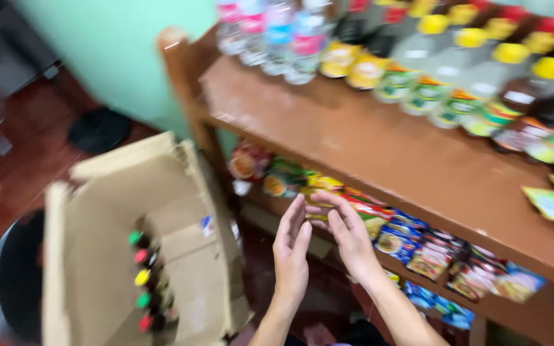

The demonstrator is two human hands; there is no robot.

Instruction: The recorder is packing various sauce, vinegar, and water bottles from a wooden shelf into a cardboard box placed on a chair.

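Left hand (pixel 292 247) and right hand (pixel 347 234), both open and empty, fingertips touching, between box (pixel 97 256) and shelf (pixel 367 147).

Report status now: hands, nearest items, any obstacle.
Left hand and right hand open, empty, fingers touching. Nearest: colourful snack packets on lower brown wooden shelf. Open cardboard box of coloured-cap bottles stands left.

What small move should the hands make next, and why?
Probably the left hand should reach down into the open cardboard box for one of the small bottles with coloured caps. Both hands are empty, the right hand is raised beside the left, and the wooden shelf has bare space in front of its row of bottles.
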